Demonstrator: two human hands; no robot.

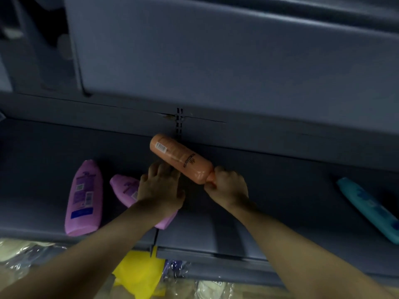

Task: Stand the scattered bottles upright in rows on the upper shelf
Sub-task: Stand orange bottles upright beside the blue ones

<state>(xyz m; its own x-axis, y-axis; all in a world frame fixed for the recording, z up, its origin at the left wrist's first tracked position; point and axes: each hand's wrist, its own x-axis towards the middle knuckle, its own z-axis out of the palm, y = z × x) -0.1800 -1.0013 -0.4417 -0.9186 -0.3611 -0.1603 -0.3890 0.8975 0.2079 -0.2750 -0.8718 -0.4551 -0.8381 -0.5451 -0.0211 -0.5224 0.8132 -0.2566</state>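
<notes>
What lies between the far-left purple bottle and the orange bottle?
A second purple bottle, lying flat, partly hidden by the left hand; head view.

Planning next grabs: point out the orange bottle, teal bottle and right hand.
orange bottle [181, 158], head view, mid-body.
teal bottle [368, 209], head view, mid-body.
right hand [228, 186], head view, back of hand.

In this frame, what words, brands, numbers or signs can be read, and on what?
No text can be read as words.
On the orange bottle: barcode and black print, too blurred.
On the left purple bottle: label and barcode, too blurred.
On the middle purple bottle: dark print, blurred, partly behind the left hand.
On the teal bottle: marks too blurred.
</notes>
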